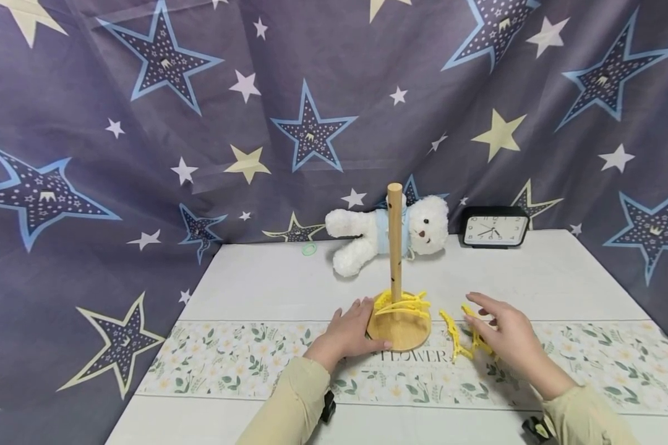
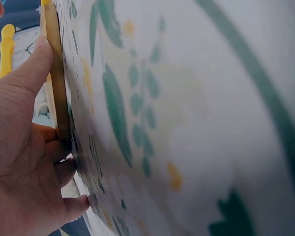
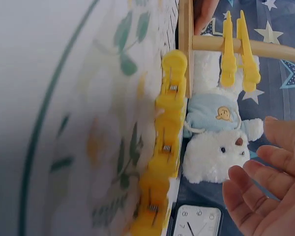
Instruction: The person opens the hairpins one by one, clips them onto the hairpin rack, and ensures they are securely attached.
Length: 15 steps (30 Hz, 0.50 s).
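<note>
A wooden stand has a round base (image 1: 401, 334) and an upright pole (image 1: 395, 247). Yellow spring clips (image 1: 403, 307) are on the pole's lower part; two of them (image 3: 228, 54) stick out sideways in the right wrist view. My left hand (image 1: 349, 329) holds the base's left side, its thumb on the near edge and fingers around the rim (image 2: 56, 93). Right of the stand, loose yellow clips (image 1: 455, 337) lie on the table, three showing in a row (image 3: 166, 147) in the right wrist view. My right hand (image 1: 509, 339) hovers over them, fingers loosely bent and holding nothing.
A white plush bear (image 1: 362, 238) in a blue top lies behind the pole. To its right stands a black-framed clock (image 1: 495, 227). A small green ring (image 1: 308, 249) lies at the back. Floral cloth (image 1: 245, 358) crosses the white table; a starry curtain (image 1: 312, 62) hangs behind.
</note>
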### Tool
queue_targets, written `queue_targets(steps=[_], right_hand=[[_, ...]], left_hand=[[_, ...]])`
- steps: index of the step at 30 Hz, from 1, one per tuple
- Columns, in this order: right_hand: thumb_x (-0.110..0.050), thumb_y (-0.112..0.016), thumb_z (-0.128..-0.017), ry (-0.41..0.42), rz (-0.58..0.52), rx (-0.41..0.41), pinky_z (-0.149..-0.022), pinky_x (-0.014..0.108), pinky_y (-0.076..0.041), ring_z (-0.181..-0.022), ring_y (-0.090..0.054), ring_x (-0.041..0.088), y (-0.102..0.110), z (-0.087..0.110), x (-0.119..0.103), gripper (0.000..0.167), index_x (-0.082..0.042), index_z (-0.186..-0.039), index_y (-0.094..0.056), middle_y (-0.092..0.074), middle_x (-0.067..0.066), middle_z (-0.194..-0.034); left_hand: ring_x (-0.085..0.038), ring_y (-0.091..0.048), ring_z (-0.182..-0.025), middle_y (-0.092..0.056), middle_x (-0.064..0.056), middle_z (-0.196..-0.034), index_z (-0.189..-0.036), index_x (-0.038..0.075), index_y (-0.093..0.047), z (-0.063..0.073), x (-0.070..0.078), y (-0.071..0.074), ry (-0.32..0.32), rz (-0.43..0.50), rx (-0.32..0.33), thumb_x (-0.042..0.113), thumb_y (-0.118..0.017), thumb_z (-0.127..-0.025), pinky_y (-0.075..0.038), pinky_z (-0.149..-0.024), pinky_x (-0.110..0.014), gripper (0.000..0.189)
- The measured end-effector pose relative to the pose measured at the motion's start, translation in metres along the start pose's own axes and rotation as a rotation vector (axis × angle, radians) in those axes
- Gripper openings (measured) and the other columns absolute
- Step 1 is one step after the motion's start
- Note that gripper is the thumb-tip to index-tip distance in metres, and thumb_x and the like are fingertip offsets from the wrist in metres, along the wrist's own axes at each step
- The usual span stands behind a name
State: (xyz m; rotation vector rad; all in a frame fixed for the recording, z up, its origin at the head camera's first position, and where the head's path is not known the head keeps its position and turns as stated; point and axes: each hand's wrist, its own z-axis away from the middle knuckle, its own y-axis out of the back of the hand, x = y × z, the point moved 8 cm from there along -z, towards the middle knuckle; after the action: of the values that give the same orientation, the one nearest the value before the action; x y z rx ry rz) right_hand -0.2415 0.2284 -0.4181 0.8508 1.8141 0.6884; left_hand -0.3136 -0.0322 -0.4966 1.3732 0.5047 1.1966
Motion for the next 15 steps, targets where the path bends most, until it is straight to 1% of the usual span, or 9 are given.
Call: queue_targets(steps=[3, 5, 7, 10, 12, 15], right_hand=[[-0.012, -0.069, -0.091, -0.013, 0.022, -0.004, -0.071, 0.047, -0.055, -0.094, -0.065, 0.035, 0.007, 0.005, 0.007, 0.042, 0.001, -0.130, -0.060, -0.058, 0.024, -0.130], [-0.011, -0.069, -0.090, -0.033, 0.044, -0.009, -0.068, 0.045, -0.055, -0.093, -0.065, 0.035, 0.011, 0.009, 0.013, 0.041, 0.001, -0.129, -0.060, -0.058, 0.025, -0.130], [-0.010, -0.069, -0.090, -0.063, 0.053, -0.023, -0.062, 0.042, -0.054, -0.085, -0.066, 0.032, 0.015, 0.014, 0.020, 0.042, 0.001, -0.129, -0.060, -0.059, 0.025, -0.126], [-0.015, -0.069, -0.090, -0.125, 0.079, -0.056, -0.056, 0.038, -0.051, -0.077, -0.064, 0.028, 0.020, 0.019, 0.032, 0.044, 0.001, -0.129, -0.058, -0.061, 0.027, -0.119], [-0.020, -0.069, -0.091, -0.164, 0.083, -0.090, -0.056, 0.040, -0.050, -0.077, -0.064, 0.029, 0.023, 0.023, 0.040, 0.048, 0.003, -0.131, -0.056, -0.059, 0.028, -0.119], [-0.023, -0.070, -0.090, -0.194, 0.113, -0.120, -0.061, 0.046, -0.051, -0.085, -0.063, 0.035, 0.027, 0.028, 0.049, 0.053, 0.005, -0.132, -0.054, -0.057, 0.030, -0.121]], left_hand=[[-0.023, -0.015, -0.148, -0.020, -0.005, -0.161, -0.158, 0.012, -0.016, 0.001, 0.001, 0.000, -0.001, 0.002, 0.005, 0.068, -0.063, -0.082, -0.009, -0.118, -0.052, 0.105], [-0.021, -0.013, -0.148, -0.018, -0.004, -0.162, -0.158, 0.013, -0.014, 0.000, 0.001, -0.001, 0.005, -0.009, -0.007, 0.069, -0.061, -0.082, -0.008, -0.118, -0.051, 0.105], [-0.023, -0.014, -0.148, -0.019, -0.006, -0.161, -0.158, 0.012, -0.016, 0.000, 0.001, 0.000, 0.001, -0.004, -0.004, 0.068, -0.062, -0.082, -0.009, -0.118, -0.052, 0.105], [-0.023, -0.014, -0.148, -0.019, -0.006, -0.161, -0.158, 0.012, -0.016, 0.000, 0.001, 0.000, 0.002, -0.005, -0.010, 0.067, -0.062, -0.083, -0.010, -0.118, -0.053, 0.104], [-0.023, -0.015, -0.148, -0.019, -0.007, -0.161, -0.158, 0.012, -0.016, -0.001, 0.000, 0.000, 0.002, -0.005, -0.008, 0.067, -0.063, -0.083, -0.009, -0.118, -0.053, 0.104], [-0.023, -0.014, -0.148, -0.018, -0.006, -0.162, -0.158, 0.013, -0.014, -0.001, -0.001, -0.001, 0.003, -0.013, -0.011, 0.068, -0.062, -0.082, -0.009, -0.118, -0.052, 0.105]])
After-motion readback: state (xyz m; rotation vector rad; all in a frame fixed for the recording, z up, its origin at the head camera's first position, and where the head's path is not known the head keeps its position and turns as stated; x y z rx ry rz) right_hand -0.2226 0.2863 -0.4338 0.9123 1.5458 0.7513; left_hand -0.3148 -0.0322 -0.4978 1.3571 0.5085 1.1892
